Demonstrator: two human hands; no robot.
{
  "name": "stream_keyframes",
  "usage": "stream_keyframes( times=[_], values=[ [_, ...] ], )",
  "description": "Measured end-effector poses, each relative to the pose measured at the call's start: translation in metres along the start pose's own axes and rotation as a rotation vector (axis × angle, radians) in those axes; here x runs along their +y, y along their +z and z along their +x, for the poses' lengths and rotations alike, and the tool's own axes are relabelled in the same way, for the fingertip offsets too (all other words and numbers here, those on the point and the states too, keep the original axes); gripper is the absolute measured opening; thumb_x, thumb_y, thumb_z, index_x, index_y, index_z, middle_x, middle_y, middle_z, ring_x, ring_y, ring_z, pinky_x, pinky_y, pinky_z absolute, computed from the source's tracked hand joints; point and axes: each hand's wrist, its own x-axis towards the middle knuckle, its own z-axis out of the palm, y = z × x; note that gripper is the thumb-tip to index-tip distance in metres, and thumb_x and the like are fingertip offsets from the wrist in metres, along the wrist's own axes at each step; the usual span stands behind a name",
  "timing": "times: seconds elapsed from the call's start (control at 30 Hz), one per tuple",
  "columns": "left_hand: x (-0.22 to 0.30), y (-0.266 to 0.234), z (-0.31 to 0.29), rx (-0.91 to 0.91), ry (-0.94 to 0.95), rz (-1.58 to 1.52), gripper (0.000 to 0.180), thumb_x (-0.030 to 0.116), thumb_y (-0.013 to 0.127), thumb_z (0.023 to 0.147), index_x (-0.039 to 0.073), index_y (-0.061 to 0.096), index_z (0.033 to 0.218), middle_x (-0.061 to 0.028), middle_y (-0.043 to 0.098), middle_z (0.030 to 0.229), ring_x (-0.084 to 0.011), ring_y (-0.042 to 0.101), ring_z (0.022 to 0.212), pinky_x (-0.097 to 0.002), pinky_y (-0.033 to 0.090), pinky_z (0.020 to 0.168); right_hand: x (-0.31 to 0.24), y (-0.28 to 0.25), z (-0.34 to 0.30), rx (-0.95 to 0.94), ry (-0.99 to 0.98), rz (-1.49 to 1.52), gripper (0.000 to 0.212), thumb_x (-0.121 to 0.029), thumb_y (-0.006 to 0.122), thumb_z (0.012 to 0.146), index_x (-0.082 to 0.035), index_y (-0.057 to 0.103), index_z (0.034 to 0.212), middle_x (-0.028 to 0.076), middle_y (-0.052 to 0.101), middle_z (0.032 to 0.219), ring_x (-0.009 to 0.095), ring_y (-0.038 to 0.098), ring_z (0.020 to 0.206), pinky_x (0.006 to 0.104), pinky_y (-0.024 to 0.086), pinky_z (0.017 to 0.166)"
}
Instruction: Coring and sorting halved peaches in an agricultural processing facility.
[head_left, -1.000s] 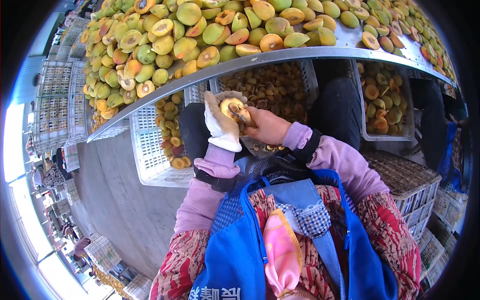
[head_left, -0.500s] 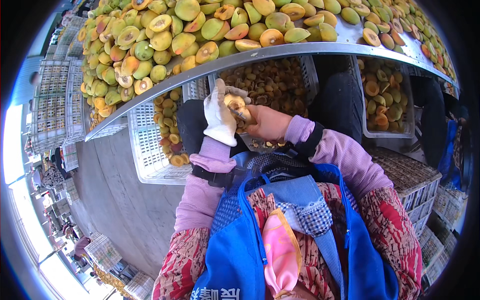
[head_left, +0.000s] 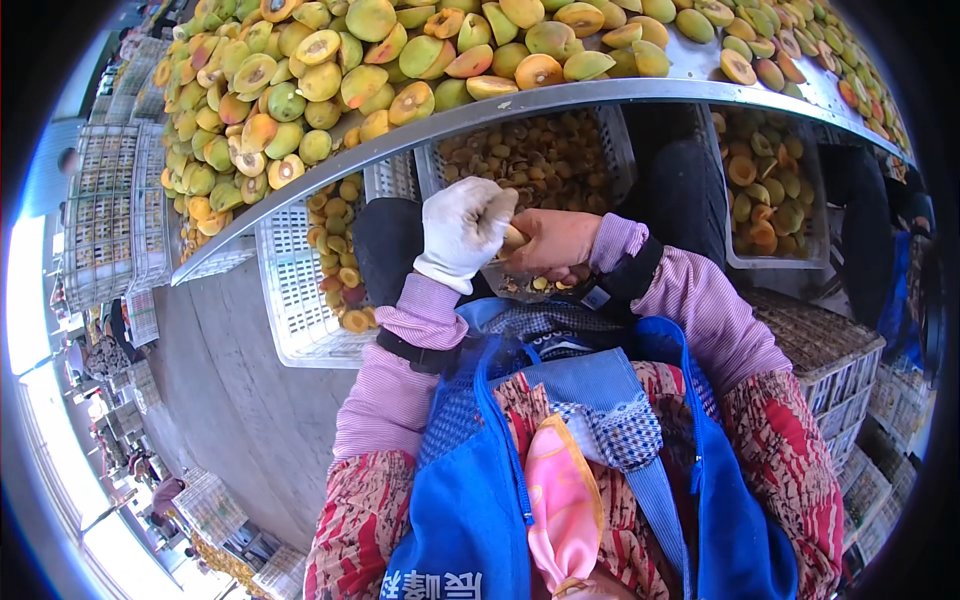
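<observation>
My left hand (head_left: 466, 228), in a white glove, is closed with its back turned up, its fingers curled round a peach half that is almost wholly hidden. My bare right hand (head_left: 553, 243) presses close beside it, thumb and fingers closed on a small tool. A tan piece (head_left: 514, 240) shows between the two hands; whether it is the tool's handle or fruit I cannot tell. Both hands are over my lap, in front of a crate of brownish-orange fruit pieces (head_left: 530, 160). Bits of scrap (head_left: 545, 284) lie just below the right hand.
Heaped halved peaches (head_left: 320, 80) cover a metal table, whose raised rim (head_left: 600, 95) curves across just beyond my hands. A white crate (head_left: 290, 300) of peach halves stands at left, another crate (head_left: 775, 266) at right. Stacked crates (head_left: 815, 375) flank my right arm. Another person's dark-clothed leg (head_left: 860, 220) is at far right.
My left hand has turned over and curled shut, hiding the peach half and the tool's metal part that showed before. My right hand has moved slightly right.
</observation>
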Motion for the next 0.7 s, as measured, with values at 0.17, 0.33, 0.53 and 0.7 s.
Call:
stream_keyframes(
  times=[0.17, 0.33, 0.53, 0.7],
  values=[
    [-0.001, -0.008, -0.004, -0.189, -0.665, -0.831, 0.025, 0.019, 0.063, 0.083, -0.001, 0.062, 0.069, -0.0005, 0.060, 0.065, -0.0073, 0.054, 0.059, -0.0243, 0.044, 0.053, 0.003, 0.005, 0.000, -0.039, 0.010, 0.003, 0.016, -0.015, 0.055, 0.079, -0.007, 0.050, 0.092, -0.003, 0.042, 0.051, 0.005, 0.037, 0.034, 0.0216, 0.032, 0.030],
    [0.014, -0.023, 0.011, -0.372, 0.231, 0.134, 0.017, 0.015, 0.062, 0.081, -0.001, 0.062, 0.076, -0.0043, 0.062, 0.071, -0.0120, 0.059, 0.066, -0.0271, 0.047, 0.061, 0.012, -0.001, 0.002, -0.248, -0.017, 0.258, 0.012, -0.011, 0.055, 0.080, -0.008, 0.048, 0.089, -0.004, 0.039, 0.051, 0.005, 0.036, 0.034, 0.0201, 0.031, 0.029],
    [0.003, -0.015, 0.009, -0.183, -0.510, -0.859, 0.035, 0.032, 0.060, 0.083, -0.002, 0.061, 0.074, -0.0096, 0.061, 0.073, -0.0168, 0.057, 0.065, -0.0284, 0.046, 0.061, 0.013, -0.009, 0.002, -0.382, -0.084, 0.478, 0.015, -0.009, 0.060, 0.082, -0.012, 0.045, 0.083, -0.006, 0.033, 0.049, 0.003, 0.033, 0.033, 0.0188, 0.029, 0.027],
    [0.020, 0.000, 0.013, 0.037, -0.604, -1.051, 0.041, 0.039, 0.056, 0.085, -0.001, 0.058, 0.074, -0.0123, 0.059, 0.072, -0.0192, 0.056, 0.065, -0.0292, 0.046, 0.062, 0.023, -0.013, 0.006, -0.470, -0.137, 0.623, 0.014, -0.009, 0.058, 0.083, -0.013, 0.045, 0.083, -0.006, 0.034, 0.051, 0.001, 0.031, 0.033, 0.0179, 0.027, 0.027]
  ],
)
